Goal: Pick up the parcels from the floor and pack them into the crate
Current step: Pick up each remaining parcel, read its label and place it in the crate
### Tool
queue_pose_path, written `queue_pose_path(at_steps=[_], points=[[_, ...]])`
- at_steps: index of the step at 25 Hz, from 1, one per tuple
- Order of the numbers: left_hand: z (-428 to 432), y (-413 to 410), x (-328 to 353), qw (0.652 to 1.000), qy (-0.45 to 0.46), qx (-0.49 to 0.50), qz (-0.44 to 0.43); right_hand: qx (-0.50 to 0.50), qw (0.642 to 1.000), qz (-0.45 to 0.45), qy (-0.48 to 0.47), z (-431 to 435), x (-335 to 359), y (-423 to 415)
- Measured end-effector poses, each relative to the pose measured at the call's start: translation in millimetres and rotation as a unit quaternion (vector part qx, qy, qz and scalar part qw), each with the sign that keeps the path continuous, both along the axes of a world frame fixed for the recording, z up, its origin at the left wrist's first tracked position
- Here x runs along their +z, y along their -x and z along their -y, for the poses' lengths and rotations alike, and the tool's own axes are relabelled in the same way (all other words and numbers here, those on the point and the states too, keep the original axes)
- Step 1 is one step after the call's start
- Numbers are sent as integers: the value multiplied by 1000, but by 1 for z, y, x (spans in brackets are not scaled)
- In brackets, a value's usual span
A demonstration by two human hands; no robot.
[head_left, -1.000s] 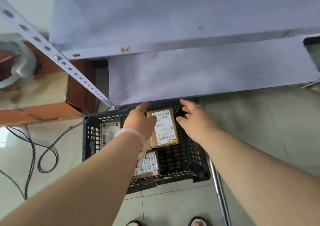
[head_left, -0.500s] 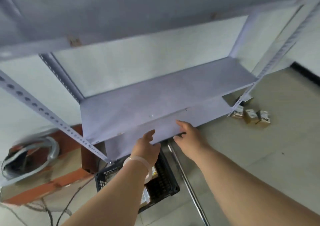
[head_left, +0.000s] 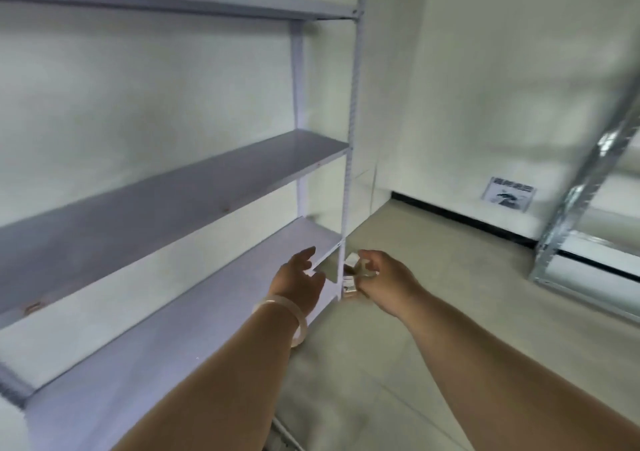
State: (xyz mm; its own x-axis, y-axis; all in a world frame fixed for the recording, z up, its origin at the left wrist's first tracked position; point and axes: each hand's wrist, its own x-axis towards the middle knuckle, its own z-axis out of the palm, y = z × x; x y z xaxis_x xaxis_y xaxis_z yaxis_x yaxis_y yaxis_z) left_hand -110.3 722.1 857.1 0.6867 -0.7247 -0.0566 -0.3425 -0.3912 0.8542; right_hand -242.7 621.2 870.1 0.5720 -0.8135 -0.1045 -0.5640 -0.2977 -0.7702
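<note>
Both hands had swung up and forward since 0.5 s before, alongside the shelf unit. The left hand reached out with a wide, empty grip. The right hand had loosely curled fingers and held nothing. Blurred parcels lay on the floor by the shelf post, seen between the 2 hands.

Shelf unit was pale lilac-grey, wall wht, floor beige-grey, skirting blk, parcels brown/wht, wristband translucent wht.
</note>
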Motion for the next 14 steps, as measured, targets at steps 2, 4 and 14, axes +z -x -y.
queue_pose_path(at_steps=[2, 4, 14], points=[[35, 31, 20, 999, 9, -43, 7, -43, 999, 13, 2, 30, 17, 41], [71, 59, 35, 997, 16, -75, 11, -78, 996, 31, 0, 64, 27, 80], [247, 157, 53, 994, 24, -103, 23, -118, 992, 24, 39, 241, 49, 202]])
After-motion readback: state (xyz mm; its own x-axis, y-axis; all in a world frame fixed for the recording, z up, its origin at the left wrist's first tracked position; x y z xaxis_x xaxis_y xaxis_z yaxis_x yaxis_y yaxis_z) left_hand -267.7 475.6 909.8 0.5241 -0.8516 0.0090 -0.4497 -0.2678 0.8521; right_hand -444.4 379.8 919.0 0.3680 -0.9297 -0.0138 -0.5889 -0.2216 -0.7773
